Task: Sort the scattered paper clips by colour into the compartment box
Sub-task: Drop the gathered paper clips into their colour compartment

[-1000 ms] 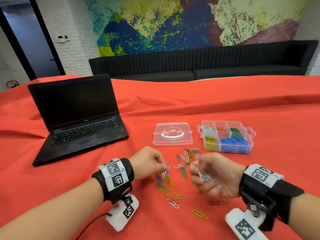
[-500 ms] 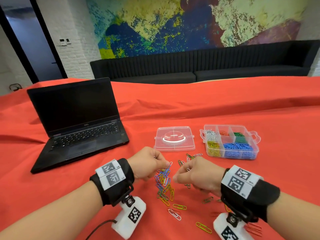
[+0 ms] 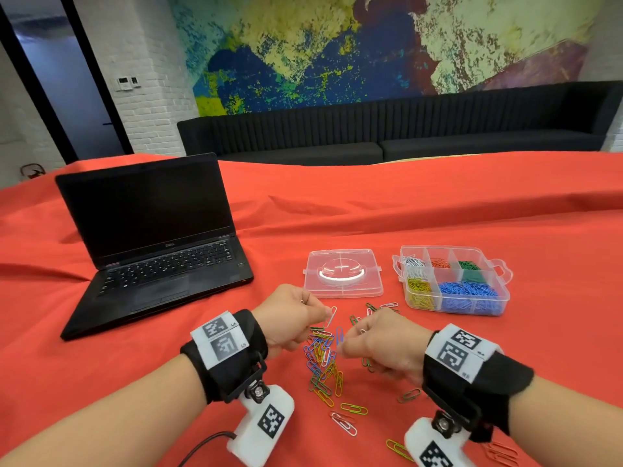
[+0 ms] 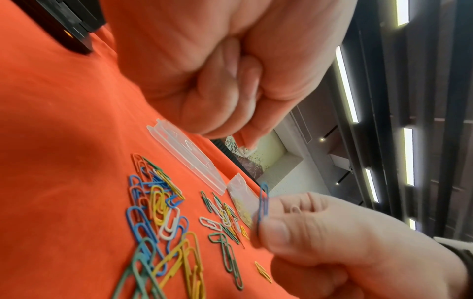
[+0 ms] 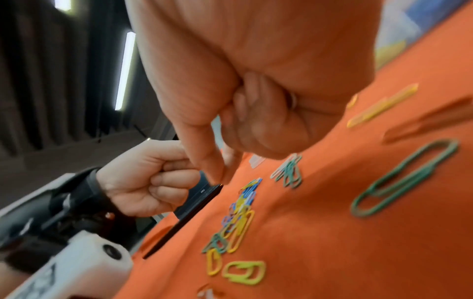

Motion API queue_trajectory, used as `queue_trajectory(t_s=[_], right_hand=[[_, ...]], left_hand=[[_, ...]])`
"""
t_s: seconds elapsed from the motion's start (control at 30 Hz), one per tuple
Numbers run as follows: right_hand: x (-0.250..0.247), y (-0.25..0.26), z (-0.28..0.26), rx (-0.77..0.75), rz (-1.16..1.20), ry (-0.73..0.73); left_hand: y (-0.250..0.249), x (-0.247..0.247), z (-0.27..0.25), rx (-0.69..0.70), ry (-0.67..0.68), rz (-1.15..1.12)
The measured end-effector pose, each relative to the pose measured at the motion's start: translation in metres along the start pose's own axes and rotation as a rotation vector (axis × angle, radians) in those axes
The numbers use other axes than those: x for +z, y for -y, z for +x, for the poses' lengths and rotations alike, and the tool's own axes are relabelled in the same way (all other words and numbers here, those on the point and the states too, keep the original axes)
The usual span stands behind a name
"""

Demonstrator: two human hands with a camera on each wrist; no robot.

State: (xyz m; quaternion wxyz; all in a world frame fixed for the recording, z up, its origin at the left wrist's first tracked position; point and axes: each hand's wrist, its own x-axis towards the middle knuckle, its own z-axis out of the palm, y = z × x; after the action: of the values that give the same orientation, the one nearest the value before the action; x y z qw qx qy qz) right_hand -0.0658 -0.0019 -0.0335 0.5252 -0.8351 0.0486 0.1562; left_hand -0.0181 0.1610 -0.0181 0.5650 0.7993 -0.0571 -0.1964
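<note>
Mixed-colour paper clips [image 3: 322,362] lie in a loose pile on the red cloth between my hands. My left hand [image 3: 327,313] pinches a white paper clip [image 3: 332,315] just above the pile's far end. My right hand [image 3: 342,343] pinches a blue paper clip [image 3: 339,335] upright between thumb and forefinger, as the left wrist view shows [image 4: 263,202]. The other fingers of both hands are curled in. The clear compartment box [image 3: 499,298] stands open at the right, with white, red, green, yellow and blue clips in separate cells.
The box's clear lid [image 3: 342,273] lies flat left of the box. An open black laptop [image 3: 158,251] stands at the left. More clips [image 3: 354,408] are scattered towards me, some beside my right wrist. A dark sofa runs along the far wall.
My right hand has moved left from beside the pile to over it and now pinches a blue clip. My left hand has lifted a white clip off the pile.
</note>
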Motion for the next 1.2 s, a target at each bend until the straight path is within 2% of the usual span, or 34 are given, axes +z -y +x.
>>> queue_trajectory(t_s=[0.13, 0.23, 0.33, 0.43, 0.47, 0.57, 0.67, 0.73, 0.8, 0.87, 0.9, 0.97, 1.03, 1.07, 1.13, 1.2], right_hand=[[-0.015, -0.003, -0.005, -0.082, -0.319, -0.021], [-0.029, -0.005, -0.002, -0.145, -0.525, -0.056], [-0.04, -0.004, 0.008, -0.164, -0.574, -0.178], [-0.039, -0.001, 0.019, -0.194, -0.613, -0.181], [-0.036, 0.0, 0.022, -0.206, -0.642, -0.154], [-0.028, 0.002, 0.032, -0.239, -0.801, -0.085], [-0.025, 0.002, 0.038, -0.209, -0.9, -0.077], [-0.027, 0.0, 0.038, -0.175, -0.92, -0.079], [-0.033, -0.003, 0.036, -0.177, -0.921, -0.062], [-0.041, -0.004, 0.032, -0.178, -0.815, -0.055], [-0.046, -0.003, 0.029, -0.136, -0.669, -0.059], [-0.054, -0.004, 0.023, 0.015, -0.155, 0.008], [-0.062, -0.006, 0.018, 0.143, 0.457, 0.161], [-0.065, -0.005, 0.015, 0.17, 0.646, 0.231], [-0.067, -0.005, 0.008, 0.168, 0.795, 0.314], [-0.063, -0.004, 0.005, 0.173, 0.737, 0.341]], left_hand=[[0.003, -0.006, 0.003, -0.049, 0.028, -0.052], [0.005, -0.012, 0.003, -0.159, 0.129, -0.26], [0.004, -0.015, 0.0, -0.179, 0.265, -0.532], [0.005, -0.013, 0.002, -0.198, 0.268, -0.568], [0.006, -0.011, 0.003, -0.2, 0.245, -0.495], [0.008, -0.002, 0.006, -0.111, 0.155, -0.067], [0.009, 0.0, 0.011, -0.035, 0.122, 0.254], [0.009, -0.002, 0.013, 0.05, 0.088, 0.506], [0.008, -0.004, 0.014, 0.159, 0.116, 0.754], [0.008, -0.003, 0.013, 0.221, 0.163, 0.949], [0.009, -0.002, 0.012, 0.226, 0.164, 1.015], [0.009, 0.001, 0.011, 0.241, 0.139, 1.104], [0.01, 0.003, 0.011, 0.248, 0.138, 1.135], [0.009, 0.003, 0.011, 0.242, 0.15, 1.135], [0.009, 0.002, 0.011, 0.228, 0.166, 1.118], [0.01, 0.002, 0.011, 0.221, 0.142, 1.101]])
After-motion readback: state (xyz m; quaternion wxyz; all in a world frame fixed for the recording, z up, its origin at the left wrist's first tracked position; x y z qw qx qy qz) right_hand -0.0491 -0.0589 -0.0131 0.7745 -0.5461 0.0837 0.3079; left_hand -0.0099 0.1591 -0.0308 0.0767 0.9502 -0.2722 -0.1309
